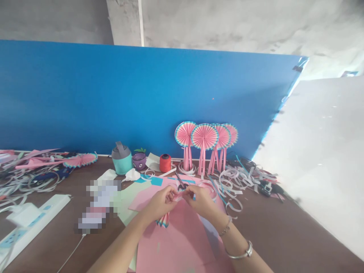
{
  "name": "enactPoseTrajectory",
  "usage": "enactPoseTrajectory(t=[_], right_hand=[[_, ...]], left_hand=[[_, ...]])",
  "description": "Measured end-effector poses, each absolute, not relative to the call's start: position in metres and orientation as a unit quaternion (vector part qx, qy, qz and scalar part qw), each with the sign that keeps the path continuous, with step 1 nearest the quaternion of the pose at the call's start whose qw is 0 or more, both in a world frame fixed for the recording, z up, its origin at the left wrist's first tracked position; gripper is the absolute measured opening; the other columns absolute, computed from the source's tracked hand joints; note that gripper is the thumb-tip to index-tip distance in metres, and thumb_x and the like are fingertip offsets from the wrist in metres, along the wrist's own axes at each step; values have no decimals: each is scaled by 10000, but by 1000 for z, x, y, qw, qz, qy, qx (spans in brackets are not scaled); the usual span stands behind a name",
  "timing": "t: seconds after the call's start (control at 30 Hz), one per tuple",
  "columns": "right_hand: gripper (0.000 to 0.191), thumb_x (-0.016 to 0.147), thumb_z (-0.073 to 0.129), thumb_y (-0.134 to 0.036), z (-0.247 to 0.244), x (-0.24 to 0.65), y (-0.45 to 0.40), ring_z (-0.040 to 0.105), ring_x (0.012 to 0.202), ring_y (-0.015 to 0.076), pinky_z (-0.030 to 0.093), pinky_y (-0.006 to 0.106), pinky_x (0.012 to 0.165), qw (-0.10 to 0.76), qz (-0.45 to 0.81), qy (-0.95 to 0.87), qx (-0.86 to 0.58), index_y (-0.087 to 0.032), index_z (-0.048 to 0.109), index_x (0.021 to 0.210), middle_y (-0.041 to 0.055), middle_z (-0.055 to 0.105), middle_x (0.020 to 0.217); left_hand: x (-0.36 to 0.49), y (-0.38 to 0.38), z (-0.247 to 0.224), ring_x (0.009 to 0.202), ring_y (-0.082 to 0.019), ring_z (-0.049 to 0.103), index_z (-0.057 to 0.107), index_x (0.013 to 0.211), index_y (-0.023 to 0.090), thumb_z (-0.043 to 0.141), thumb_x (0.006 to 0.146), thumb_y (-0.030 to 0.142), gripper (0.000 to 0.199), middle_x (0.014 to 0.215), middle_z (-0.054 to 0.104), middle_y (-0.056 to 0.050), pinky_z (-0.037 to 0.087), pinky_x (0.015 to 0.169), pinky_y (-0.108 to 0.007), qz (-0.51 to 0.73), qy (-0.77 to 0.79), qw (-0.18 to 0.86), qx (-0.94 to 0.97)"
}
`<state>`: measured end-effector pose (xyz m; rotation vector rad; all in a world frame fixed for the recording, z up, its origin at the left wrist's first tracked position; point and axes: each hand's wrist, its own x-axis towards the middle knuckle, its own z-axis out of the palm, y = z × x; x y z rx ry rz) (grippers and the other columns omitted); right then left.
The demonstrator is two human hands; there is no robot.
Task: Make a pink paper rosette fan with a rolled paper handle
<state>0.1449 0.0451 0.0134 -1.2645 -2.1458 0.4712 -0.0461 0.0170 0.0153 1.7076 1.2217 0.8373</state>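
My left hand (164, 201) is closed on a folded pleated paper (163, 221), pink with a blue-and-white edge, which sticks out below the palm. Close by on the right, my right hand (200, 200) pinches the pale pink end between the two hands; its exact form is blurred there. Both hands hover over large pink paper sheets (173, 242). Just beyond the fingertips lie dark-handled scissors (182, 185), partly hidden by the hands.
Several round pink paper fans (204, 136) lean against the blue partition (142, 94). A red thread spool (165, 163), purple pot (139, 161) and teal cup (122, 161) stand along the back. Curled paper strips (230, 182) lie right; a white power strip (34, 227) lies left.
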Motion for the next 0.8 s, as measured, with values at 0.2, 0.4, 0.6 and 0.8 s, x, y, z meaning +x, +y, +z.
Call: enactPoseTrajectory(t=[0.2, 0.4, 0.6, 0.8], right_hand=[[135, 769, 546, -158, 13, 145, 45, 607, 630, 172, 401, 267, 595, 297, 185, -806, -478, -206, 643, 688, 21, 703, 704], [121, 764, 570, -185, 17, 143, 44, 617, 630, 179, 396, 271, 583, 283, 186, -797, -500, -220, 675, 713, 21, 720, 728], [80, 743, 617, -215, 16, 145, 47, 641, 679, 194, 426, 291, 623, 305, 247, -765, -511, -210, 690, 708, 32, 732, 747], [96, 729, 607, -224, 16, 143, 48, 621, 645, 182, 425, 282, 595, 327, 288, -752, -495, -224, 683, 671, 10, 715, 706]], left_hand=[[-44, 15, 19, 601, -126, 430, 544, 909, 205, 545, 773, 339, 191, 676, 448, 47, 333, 581, -239, 326, 499, 434, 675], [-44, 14, 19, 601, -131, 434, 553, 951, 214, 537, 777, 313, 201, 664, 454, 52, 337, 592, -244, 321, 486, 419, 697], [-45, 14, 16, 610, -122, 430, 540, 988, 221, 526, 789, 269, 205, 681, 448, 54, 339, 591, -233, 325, 464, 431, 703], [-46, 15, 18, 618, -111, 447, 527, 982, 215, 544, 776, 237, 208, 729, 479, 38, 347, 590, -228, 319, 439, 461, 702]])
